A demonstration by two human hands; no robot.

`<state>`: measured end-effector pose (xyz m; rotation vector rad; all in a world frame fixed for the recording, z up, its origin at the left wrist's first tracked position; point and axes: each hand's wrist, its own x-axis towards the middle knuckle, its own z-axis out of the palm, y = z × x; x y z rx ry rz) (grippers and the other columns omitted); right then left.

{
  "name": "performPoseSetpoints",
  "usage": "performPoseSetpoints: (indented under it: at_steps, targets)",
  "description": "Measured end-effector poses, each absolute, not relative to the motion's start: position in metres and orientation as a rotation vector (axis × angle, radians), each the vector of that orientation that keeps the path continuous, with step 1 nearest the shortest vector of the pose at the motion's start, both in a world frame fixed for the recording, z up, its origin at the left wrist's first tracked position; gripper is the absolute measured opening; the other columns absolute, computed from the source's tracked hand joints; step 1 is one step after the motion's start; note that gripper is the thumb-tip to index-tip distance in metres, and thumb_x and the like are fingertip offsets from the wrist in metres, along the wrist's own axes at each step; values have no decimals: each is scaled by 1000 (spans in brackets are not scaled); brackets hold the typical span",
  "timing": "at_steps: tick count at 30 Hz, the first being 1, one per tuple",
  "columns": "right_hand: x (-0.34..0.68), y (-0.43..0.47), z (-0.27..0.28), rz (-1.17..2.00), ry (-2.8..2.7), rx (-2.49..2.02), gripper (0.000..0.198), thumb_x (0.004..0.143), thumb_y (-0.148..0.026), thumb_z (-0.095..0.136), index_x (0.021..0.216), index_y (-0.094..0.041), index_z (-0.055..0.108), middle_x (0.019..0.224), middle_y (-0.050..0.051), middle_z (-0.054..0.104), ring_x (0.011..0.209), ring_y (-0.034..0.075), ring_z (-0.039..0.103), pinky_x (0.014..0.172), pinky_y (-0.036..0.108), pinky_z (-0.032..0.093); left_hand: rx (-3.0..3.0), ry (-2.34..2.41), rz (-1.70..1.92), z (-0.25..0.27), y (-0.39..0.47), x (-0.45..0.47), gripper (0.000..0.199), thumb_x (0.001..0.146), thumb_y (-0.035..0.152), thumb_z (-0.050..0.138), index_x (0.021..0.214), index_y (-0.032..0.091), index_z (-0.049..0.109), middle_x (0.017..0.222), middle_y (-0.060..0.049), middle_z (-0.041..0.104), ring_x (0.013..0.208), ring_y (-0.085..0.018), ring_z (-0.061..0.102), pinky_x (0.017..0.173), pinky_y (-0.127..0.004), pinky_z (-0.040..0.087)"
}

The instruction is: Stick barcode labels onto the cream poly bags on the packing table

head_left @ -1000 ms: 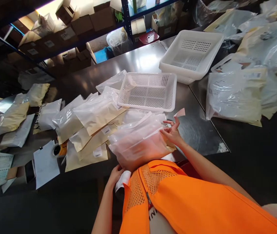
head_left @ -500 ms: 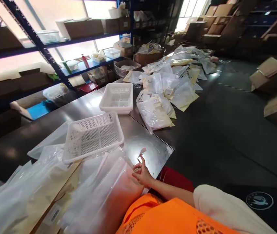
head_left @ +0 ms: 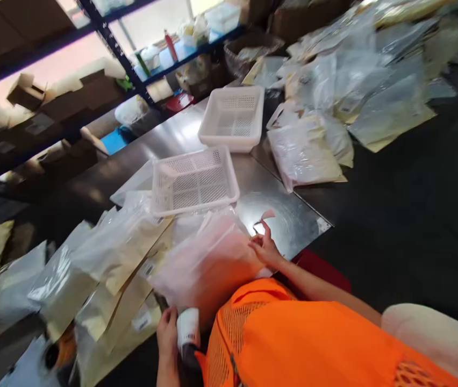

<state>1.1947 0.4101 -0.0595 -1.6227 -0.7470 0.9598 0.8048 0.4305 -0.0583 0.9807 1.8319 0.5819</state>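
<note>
A clear plastic bag [head_left: 213,258] with pale pinkish contents lies on the table edge against my orange vest. At its right edge, my right hand [head_left: 265,250] has its thumb and curled fingers closed on the plastic. A small curled strip [head_left: 268,214] clings to the raised index fingertip. Low in the view, my left hand [head_left: 167,330] is closed by the bag's lower left corner; what it grips is unclear. Close beside that hand is a white roll [head_left: 188,326] with dark print. Paper-backed plastic bags [head_left: 128,290] overlap to the left.
A white perforated basket [head_left: 235,177] rests just behind the pink bag, with stacked white baskets [head_left: 259,121] farther back. Many filled plastic bags [head_left: 305,156] cover the table at the right rear. Blue shelving [head_left: 132,75] with cartons stands at left. An orange tape roll [head_left: 65,348] lies lower left.
My view has turned left and down, so the baskets and bags appear farther right. My left hand and the white roll have come into view. My right hand keeps its place at the bag's edge.
</note>
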Motion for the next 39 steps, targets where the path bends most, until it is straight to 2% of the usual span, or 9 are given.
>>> performPoseSetpoints:
  at_steps: [4,6,10,13,16,21,28,34,39]
  targets:
    - [1203,458,-61,1014,-765,-1577,106,71,-39,68,149,-20,-1,76,-6,57,68,17,59,71,34,51,877,1843,674,-63,458,816,46,52,62,69,64,21,54,59,1,51,61,-17,50,61,-31,43]
    - [1210,471,-56,948,-811,-1684,100,69,-36,70,149,-20,11,81,-3,57,71,19,58,72,37,52,846,1817,693,-66,470,821,49,52,64,71,64,22,50,57,3,48,58,-15,48,57,-29,40]
    - [1234,467,-24,360,-1047,-1997,47,70,-39,76,110,-21,59,118,14,52,112,32,51,100,52,43,802,1762,746,-61,472,823,53,54,66,73,70,22,49,59,4,50,57,-13,46,56,-26,38]
    - [1248,449,8,375,-1203,-1935,27,79,-46,69,85,-22,59,110,12,58,110,32,54,100,51,41,766,1740,774,-57,467,823,57,51,66,76,72,21,49,58,6,48,56,-11,44,55,-25,36]
    - [1244,436,29,926,-1088,-1690,37,75,-55,70,80,-23,50,77,2,59,77,22,60,80,41,51,733,1728,795,-56,466,825,60,46,67,78,69,21,47,54,8,45,53,-9,39,53,-24,34]
    - [1209,435,12,1652,-694,-1353,59,51,-49,86,81,-22,42,80,-2,65,73,17,63,70,34,53,700,1685,849,-58,468,830,64,43,69,81,69,20,49,55,8,47,52,-8,41,52,-23,35]
    - [1187,446,-40,1355,-764,-1774,52,48,-45,82,78,-21,47,72,-2,64,65,16,59,58,28,47,647,1677,900,-64,467,831,68,37,71,82,66,19,50,53,8,48,52,-7,41,52,-21,35]
    - [1180,449,-28,1073,-1064,-2135,44,55,-46,80,75,-23,49,69,-4,63,64,16,59,56,25,39,602,1683,910,-68,467,833,71,31,73,82,65,18,50,51,8,49,50,-7,42,50,-21,35]
    - [1191,451,-11,912,-1243,-2514,59,59,-58,78,102,-26,54,79,2,67,76,25,64,62,30,39,584,1685,924,-66,469,836,65,36,67,85,61,19,49,49,7,49,49,-8,43,48,-22,36]
